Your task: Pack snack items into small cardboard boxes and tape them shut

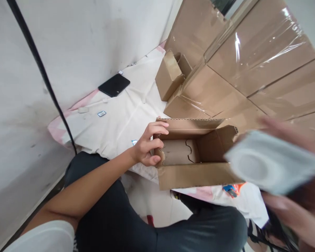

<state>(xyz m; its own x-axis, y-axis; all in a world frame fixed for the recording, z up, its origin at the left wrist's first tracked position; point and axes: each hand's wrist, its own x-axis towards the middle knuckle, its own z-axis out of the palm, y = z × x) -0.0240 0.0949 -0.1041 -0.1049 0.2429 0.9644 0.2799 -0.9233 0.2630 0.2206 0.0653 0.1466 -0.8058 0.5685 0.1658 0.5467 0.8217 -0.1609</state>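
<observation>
A black cable (42, 71) slanted down across the pale wall (81, 35) at the far left. Past the white sleeve (43, 239), the person's dark trousers (115, 210) spread along the bottom. A small blue-edged tag (102, 113) lay on the white cloth (131, 105); its face bore marks too small to read. Just beyond it, against the wall, rested a flat black slab (114, 85) with one tiny light mark, not legible. A second blue-edged tag (134, 142) showed partly beside the left wrist, its print likewise unreadable.

The left hand (150, 144) gripped the left end of an open cardboard box (194, 176), fingers curled over the rim. The box stood at the cloth's near edge, above the lap, plain brown, its interlocked bottom tabs visible inside. Behind it sat a smaller open carton (169, 77), next to stacked cartons (231, 91) under glossy clear film. An orange-and-blue packet (233, 189) peeked out below the box's right end. Farthest right, the blurred right hand (301, 218) grasped a whitish packet (265, 161) with a pale round shape on its face; any lettering was lost in the blur.
</observation>
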